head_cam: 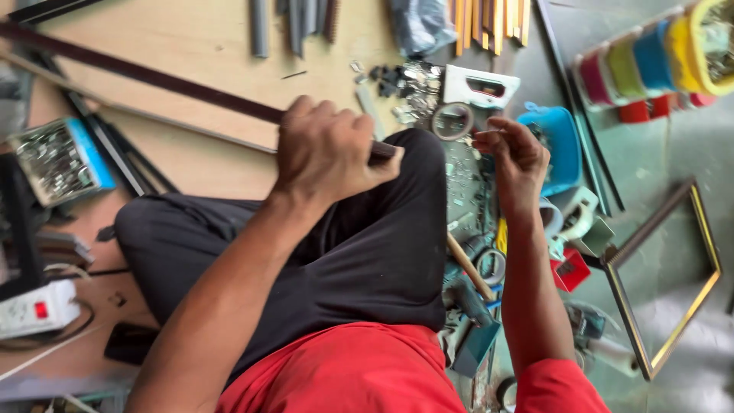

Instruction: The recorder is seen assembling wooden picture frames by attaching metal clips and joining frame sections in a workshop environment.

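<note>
The dark frame moulding strip (pixel 153 79) lies across the wooden board (pixel 199 46) and the knee, its long axis running up-left from the left hand (pixel 325 153), which grips its near end. The right hand (pixel 520 157), just beside, pinches a small nail (pixel 489 131) above the scattered metal hardware (pixel 409 88).

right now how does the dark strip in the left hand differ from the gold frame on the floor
The dark moulding strip is one long straight brown length, while the gold picture frame is a closed, joined rectangle. The strip is gripped in the left hand and crosses the wooden board; the frame lies untouched on the grey floor. The right hand pinches a small nail. Both look like framing moulding.
</note>
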